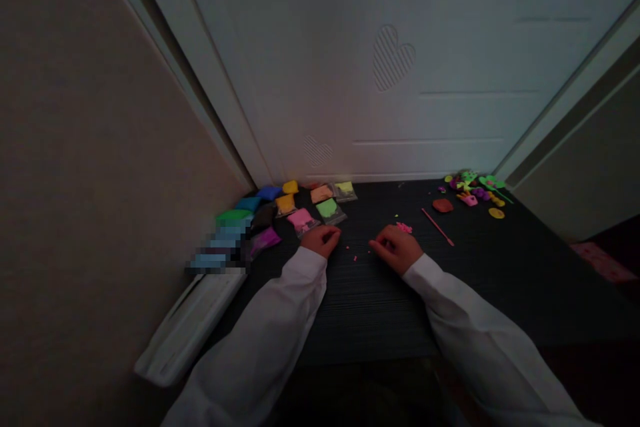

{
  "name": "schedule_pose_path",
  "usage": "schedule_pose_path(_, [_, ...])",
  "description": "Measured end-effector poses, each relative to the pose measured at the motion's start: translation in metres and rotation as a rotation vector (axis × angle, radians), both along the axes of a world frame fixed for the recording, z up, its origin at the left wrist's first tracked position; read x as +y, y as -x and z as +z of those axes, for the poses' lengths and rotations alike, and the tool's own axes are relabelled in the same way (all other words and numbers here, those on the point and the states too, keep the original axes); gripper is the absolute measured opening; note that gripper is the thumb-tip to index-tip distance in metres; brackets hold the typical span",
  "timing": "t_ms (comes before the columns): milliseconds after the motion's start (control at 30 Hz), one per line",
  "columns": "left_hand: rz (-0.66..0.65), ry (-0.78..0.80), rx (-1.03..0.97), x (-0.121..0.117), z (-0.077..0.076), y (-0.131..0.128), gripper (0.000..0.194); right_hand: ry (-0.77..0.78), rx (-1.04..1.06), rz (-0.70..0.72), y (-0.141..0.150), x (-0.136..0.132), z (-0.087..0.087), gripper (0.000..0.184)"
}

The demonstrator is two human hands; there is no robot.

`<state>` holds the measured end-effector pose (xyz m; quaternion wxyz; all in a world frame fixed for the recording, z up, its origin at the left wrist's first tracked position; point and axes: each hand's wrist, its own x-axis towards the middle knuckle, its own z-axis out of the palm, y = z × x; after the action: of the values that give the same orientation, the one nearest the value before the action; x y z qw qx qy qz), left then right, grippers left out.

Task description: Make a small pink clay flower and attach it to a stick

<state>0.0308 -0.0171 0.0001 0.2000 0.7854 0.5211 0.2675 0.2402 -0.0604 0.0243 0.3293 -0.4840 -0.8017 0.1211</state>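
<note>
My left hand [320, 240] rests on the dark table with its fingers curled and pressed together; anything inside them is too small to make out. Just behind it lies a bag of pink clay [301, 219]. My right hand [397, 249] is loosely bent, thumb apart from the fingers, with nothing visible held. Beside its knuckles sits a small heap of pink clay bits [404, 228]. A few tiny pink crumbs [355, 258] are scattered between the two hands. To the right lies a thin pink modelling tool [437, 227].
Several coloured clay bags [270, 193] line the left back edge. A white case [193, 323] lies at the left against the wall. A flat reddish-brown clay piece [443, 205] and small colourful clay figures [469, 199] occupy the back right. A white door [350, 80] stands behind the table.
</note>
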Motion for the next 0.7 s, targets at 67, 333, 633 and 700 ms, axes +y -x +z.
schedule_pose_path(67, [-0.006,-0.004,0.001,-0.0005,0.0008,-0.0006,0.022,0.001,0.005,-0.005,-0.0004,0.0001,-0.0002,0.016])
schedule_pose_path(333, [-0.004,0.000,0.016,0.0019,-0.0008,-0.0007,0.021,-0.006,0.018,-0.030,-0.0017,0.0041,-0.0065,0.005])
schedule_pose_path(633, [-0.009,-0.002,0.017,0.0016,-0.0026,-0.0008,0.021,0.005,0.022,-0.060,-0.0014,0.0024,-0.0053,0.011])
schedule_pose_path(700, [-0.014,0.002,0.025,0.0027,-0.0037,-0.0004,0.021,0.008,0.021,-0.064,-0.0015,0.0027,-0.0052,0.011])
